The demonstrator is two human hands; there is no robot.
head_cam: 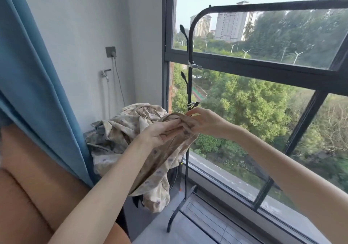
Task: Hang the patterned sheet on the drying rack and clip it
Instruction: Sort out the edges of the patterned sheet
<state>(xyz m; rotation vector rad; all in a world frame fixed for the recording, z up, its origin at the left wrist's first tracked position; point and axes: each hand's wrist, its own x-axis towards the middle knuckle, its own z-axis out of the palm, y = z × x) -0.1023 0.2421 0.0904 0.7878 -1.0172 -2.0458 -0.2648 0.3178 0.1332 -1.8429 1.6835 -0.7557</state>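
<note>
The patterned sheet [120, 130], beige with small grey-blue marks, lies bunched on a low stand by the wall, and one fold trails down from my hands. My left hand [160, 132] grips a raised edge of it. My right hand [203, 121] pinches the same edge just to the right. The black drying rack [190, 55] stands right behind my hands, and its top bar [273, 6] runs to the right above the window. Two metal clips [194, 65] [193, 104] sit on the rack's upright; the lower one is just above my right hand.
A blue curtain [28, 83] hangs at the left over an orange seat [28, 187]. A tap [105, 74] and a wall socket [110, 51] are on the white wall. The large window [254, 68] fills the right side. The rack's foot [177, 211] rests on the grey floor.
</note>
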